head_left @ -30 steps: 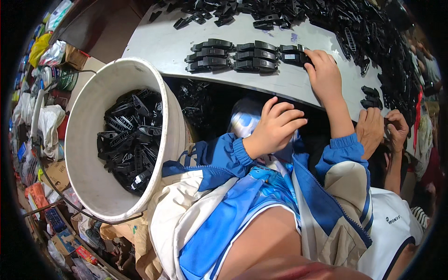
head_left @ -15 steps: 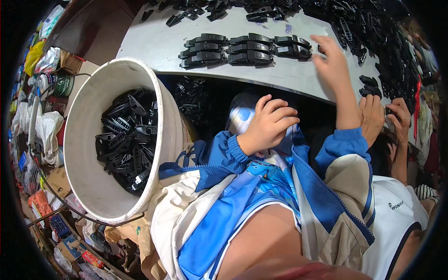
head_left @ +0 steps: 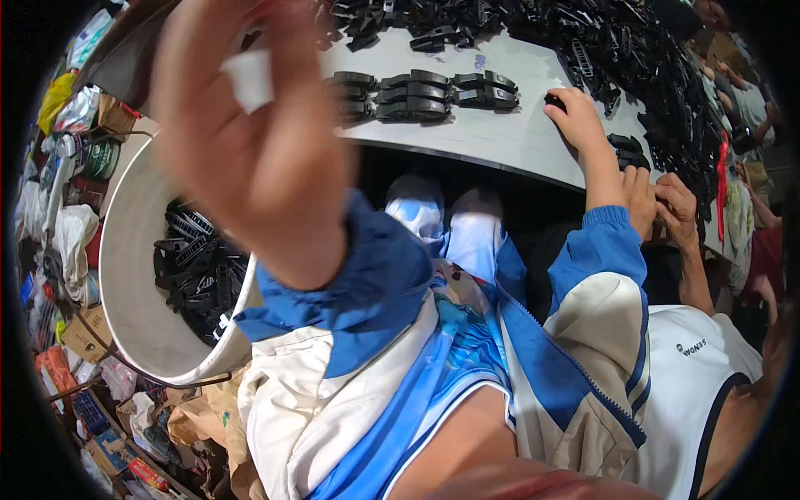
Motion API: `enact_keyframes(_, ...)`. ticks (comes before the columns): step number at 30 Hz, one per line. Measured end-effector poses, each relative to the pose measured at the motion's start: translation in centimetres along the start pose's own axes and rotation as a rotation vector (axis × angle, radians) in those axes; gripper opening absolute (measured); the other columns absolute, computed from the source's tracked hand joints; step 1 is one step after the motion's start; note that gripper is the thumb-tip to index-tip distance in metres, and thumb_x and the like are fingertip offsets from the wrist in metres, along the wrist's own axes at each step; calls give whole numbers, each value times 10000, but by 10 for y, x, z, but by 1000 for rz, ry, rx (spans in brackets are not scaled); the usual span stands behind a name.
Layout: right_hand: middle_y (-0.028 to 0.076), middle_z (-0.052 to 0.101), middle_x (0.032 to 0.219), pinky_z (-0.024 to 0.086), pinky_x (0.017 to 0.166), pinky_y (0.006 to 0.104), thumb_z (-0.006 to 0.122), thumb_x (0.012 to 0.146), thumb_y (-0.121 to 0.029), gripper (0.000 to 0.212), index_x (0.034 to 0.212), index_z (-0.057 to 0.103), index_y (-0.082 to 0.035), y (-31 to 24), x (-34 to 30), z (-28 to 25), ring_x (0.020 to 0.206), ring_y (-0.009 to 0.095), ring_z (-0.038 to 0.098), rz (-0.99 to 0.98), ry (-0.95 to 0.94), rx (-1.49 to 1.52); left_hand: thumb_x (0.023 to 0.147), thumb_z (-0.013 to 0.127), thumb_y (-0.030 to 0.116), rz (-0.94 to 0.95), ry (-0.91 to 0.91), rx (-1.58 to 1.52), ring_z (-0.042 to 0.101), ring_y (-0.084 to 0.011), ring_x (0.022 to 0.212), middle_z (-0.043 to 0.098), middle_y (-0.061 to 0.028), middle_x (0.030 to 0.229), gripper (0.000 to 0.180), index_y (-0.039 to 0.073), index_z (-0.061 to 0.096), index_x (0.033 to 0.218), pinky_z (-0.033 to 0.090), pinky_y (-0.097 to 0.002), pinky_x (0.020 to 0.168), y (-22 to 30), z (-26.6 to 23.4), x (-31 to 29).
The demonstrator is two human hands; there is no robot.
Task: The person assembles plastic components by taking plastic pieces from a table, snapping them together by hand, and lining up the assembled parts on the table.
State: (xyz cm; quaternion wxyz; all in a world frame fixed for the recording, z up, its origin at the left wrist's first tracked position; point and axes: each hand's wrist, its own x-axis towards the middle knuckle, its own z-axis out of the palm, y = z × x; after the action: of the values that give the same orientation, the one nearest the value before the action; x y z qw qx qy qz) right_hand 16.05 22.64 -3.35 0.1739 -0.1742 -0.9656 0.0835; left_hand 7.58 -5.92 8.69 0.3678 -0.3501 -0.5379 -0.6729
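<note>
Large and blurred, my left hand [head_left: 258, 158] is raised close to the camera at the upper left, covering part of the bucket and table. Its fingers are curved, with a white patch showing between them; whether it holds anything cannot be made out. My right hand [head_left: 581, 125] is over the table's front part, fingers closed on a small black plastic part [head_left: 555, 102]. To its left, black plastic pieces [head_left: 414, 96] lie in neat stacked rows on the white tabletop [head_left: 521, 125]. The left end of those rows is hidden behind my left hand.
A white bucket [head_left: 117, 275] holding loose black parts [head_left: 200, 275] stands at my left. Heaps of black parts [head_left: 583, 50] cover the table's back and right. Close to my right arm are another person's hands [head_left: 677, 204]. Bags and boxes [head_left: 92, 333] crowd the far left.
My left hand has risen from above my lap toward the upper left and the camera. My right hand has drawn slightly toward me, with a black part now visible in its fingers. The view has shifted.
</note>
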Motion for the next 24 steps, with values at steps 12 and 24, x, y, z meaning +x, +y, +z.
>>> enact_keyframes(12, 185, 473, 882, 379, 713, 375, 464, 602, -153, 288, 850, 459, -5, 24, 57, -3, 844, 316, 465, 470, 102, -258, 414, 458, -41, 92, -413, -277, 432, -175, 487, 499, -51, 610, 277, 33, 535, 669, 311, -258, 497, -3, -14, -60)
enact_keyframes(24, 106, 489, 711, 347, 607, 296, 539, 571, -123, 211, 745, 430, -78, -24, -43, -53, 726, 252, 450, 37, -221, -93, 618, 508, 134, -52, -885, 205, 420, -271, 850, 465, -102, 907, 331, 53, 461, 935, 372, -336, 711, -60, 103, -135)
